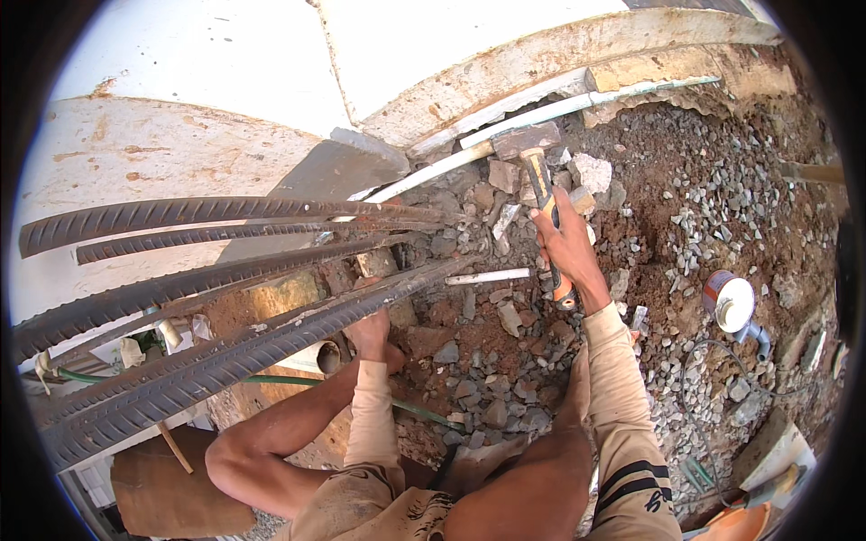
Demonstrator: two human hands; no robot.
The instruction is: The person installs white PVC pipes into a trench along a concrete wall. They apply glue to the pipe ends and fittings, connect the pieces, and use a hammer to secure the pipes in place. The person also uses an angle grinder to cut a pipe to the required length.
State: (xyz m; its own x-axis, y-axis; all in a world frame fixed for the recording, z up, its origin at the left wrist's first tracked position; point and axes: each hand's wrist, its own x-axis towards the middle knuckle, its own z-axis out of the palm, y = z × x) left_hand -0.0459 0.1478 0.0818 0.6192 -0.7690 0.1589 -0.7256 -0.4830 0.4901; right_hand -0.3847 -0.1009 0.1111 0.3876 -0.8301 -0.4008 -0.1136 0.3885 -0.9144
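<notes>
My right hand [570, 242] is closed round the black and yellow handle of a club hammer [540, 178]. Its blocky, dusty head [527, 140] is over broken stones, close to a pale pipe [433, 171] along the wall foot. My left hand [368, 332] is at the lower thick ribbed steel bar [271, 356], which crosses in front of it. That bar hides most of its fingers, so their grip cannot be made out. A short white pipe piece [488, 277] lies on the rubble between my hands.
Several rusty rebars [180, 216] jut across the left side. A white wall with a stained base [180, 144] stands ahead. Gravel and soil [713, 203] spread right, with a small can [729, 302] and a thin cable [686, 388]. A green hose [280, 380] runs under the bars.
</notes>
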